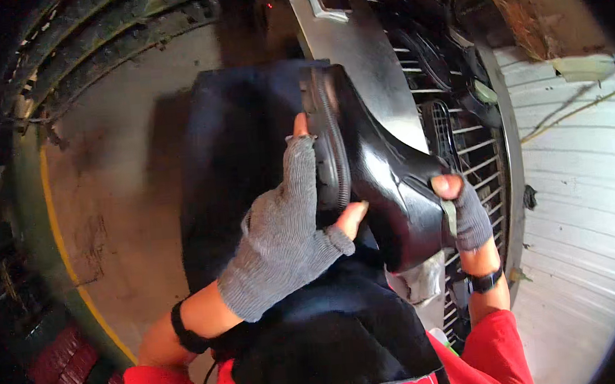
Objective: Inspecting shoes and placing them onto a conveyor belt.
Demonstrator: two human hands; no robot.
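Note:
A glossy black leather boot lies across the front of me, with a long metal zipper running down its side. My right hand, in a grey fingerless knit glove, grips the foot end of the boot with the thumb on top. A pale strip shows beside that thumb. My left hand, gloved the same way, rests at the zipper side. Its index finger stretches along the zipper edge and its thumb spreads out to touch the boot below the zipper. The left hand's other fingers are hidden.
Dark cloth covers my lap. To the right runs a metal rack with bars and dark items, beside a grey metal panel. A cardboard box stands at far right. A yellow floor line curves along the left.

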